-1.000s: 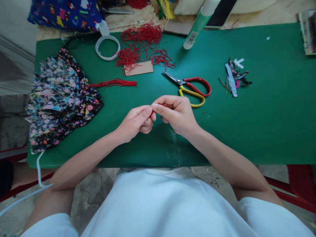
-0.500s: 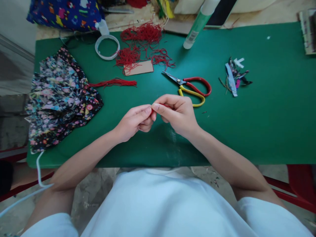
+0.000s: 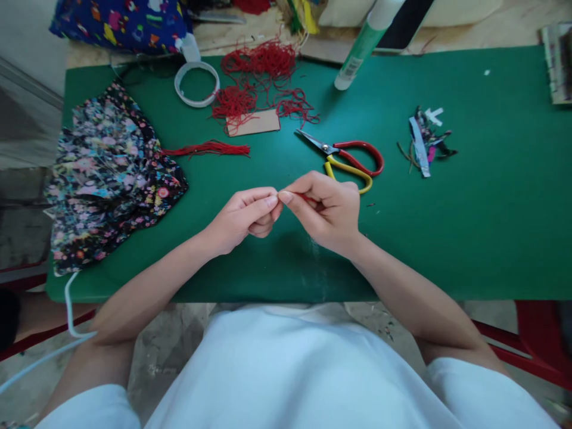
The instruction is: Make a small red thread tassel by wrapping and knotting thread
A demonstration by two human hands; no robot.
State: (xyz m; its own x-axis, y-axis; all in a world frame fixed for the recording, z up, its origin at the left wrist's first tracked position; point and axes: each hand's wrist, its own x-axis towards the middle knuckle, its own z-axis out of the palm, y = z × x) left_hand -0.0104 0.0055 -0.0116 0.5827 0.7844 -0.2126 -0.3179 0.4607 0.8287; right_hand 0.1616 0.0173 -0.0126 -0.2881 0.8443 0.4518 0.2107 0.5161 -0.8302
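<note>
My left hand (image 3: 245,218) is curled nearly closed, thumb and forefinger pressed together at the tip. My right hand (image 3: 328,210) likewise, fingers folded in, forefinger and thumb pinched. The two pinches meet tip to tip over the green table cover (image 3: 469,226), just in front of me.

Between them a short bit of red thread (image 3: 300,194), thin, only a sliver showing past my right forefinger. The right hand has it for certain; whether the left fingertips actually grip it or only touch it, I cannot tell. The rest of it is hidden in my fingers.

Scissors (image 3: 346,159) lie just beyond my right knuckles, blades pointing left, one handle red, one yellow, the yellow loop almost touching my hand. A finished red tassel (image 3: 210,149) lies flat further left, straight strands, its end against the floral fabric (image 3: 107,179), which is crumpled in a dark, busy-printed heap at the table's left edge. A loose tangle of red thread (image 3: 259,80) sits at the far side, partly over a tan card piece (image 3: 254,124). A clear tape ring (image 3: 196,83) lies beside the tangle. A white-and-green glue tube (image 3: 361,47) lies tilted at the far edge. Small mixed scraps (image 3: 424,140) lie off to the right, well apart from my hands.
</note>
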